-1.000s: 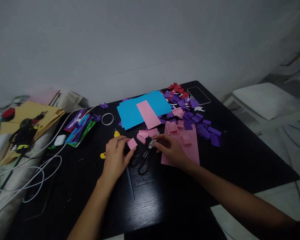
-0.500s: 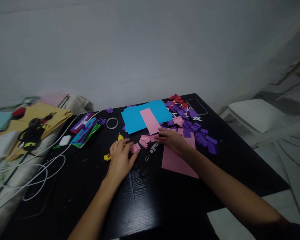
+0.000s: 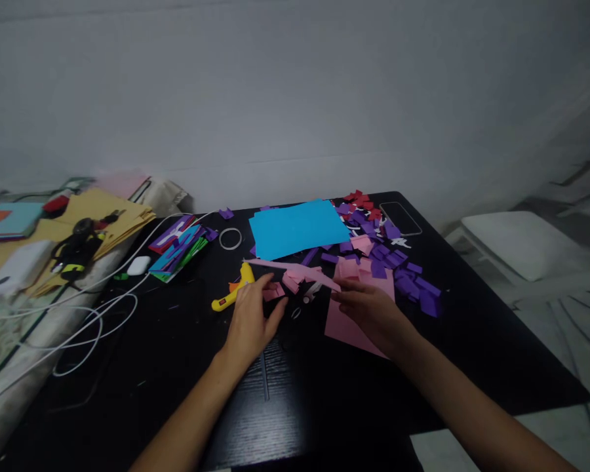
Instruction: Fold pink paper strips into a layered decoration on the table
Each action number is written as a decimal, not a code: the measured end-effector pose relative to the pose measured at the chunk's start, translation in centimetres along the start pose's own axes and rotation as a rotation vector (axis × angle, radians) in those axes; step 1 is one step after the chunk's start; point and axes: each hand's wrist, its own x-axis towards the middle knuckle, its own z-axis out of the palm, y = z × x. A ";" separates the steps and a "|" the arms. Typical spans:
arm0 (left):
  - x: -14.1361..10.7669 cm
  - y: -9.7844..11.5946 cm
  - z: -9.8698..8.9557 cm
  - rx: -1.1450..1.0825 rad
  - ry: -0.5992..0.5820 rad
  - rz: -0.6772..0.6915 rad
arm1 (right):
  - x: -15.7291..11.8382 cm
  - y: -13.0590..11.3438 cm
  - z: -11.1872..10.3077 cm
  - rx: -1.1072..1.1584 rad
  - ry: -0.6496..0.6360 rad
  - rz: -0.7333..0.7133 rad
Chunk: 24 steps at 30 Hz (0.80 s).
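Observation:
Between the fingers and thumb of my right hand [image 3: 371,311] is one end of a pink paper strip [image 3: 295,267], lifted and seen nearly edge-on. It stretches left toward a yellow glue gun [image 3: 233,292]. My left hand [image 3: 250,314] rests near the table beside the glue gun, thumb apart from the fingers, next to a small folded pink paper piece [image 3: 274,292]. Scissors [image 3: 311,293] lie between the hands, partly lost against the dark table. Below my right hand is a pink paper sheet [image 3: 347,321]. A glue stick [image 3: 264,377] lies by my left wrist.
Blue paper sheets [image 3: 299,229] lie behind the hands. Purple folded pieces [image 3: 413,282] and red ones [image 3: 358,198] are heaped at the right. A tape ring [image 3: 231,239], coloured paper cutouts [image 3: 179,249] and white cables [image 3: 98,314] are at the left.
My right hand has taken the pink strip and lifted it off the blue sheets, toward me. My left hand has stayed in nearly the same place, and more of the glue gun shows.

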 end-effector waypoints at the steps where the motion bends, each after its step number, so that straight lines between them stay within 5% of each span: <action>1: -0.1 0.0 0.1 -0.041 0.005 -0.036 | -0.1 0.5 -0.1 -0.029 -0.007 -0.028; 11: -0.2 0.5 -0.3 -1.054 -0.032 -0.451 | -2.0 4.0 1.9 -0.539 -0.268 -0.256; 16: 0.2 1.1 -0.7 -1.178 0.024 -0.570 | -2.9 4.4 2.0 -0.647 -0.436 -0.243; 20: 0.5 1.6 -1.1 -1.280 -0.046 -0.661 | -2.8 2.3 1.7 -0.853 -0.617 -0.166; 24: 0.2 2.3 -1.3 -1.371 -0.300 -0.675 | -1.1 0.2 2.3 -0.764 -0.415 -0.299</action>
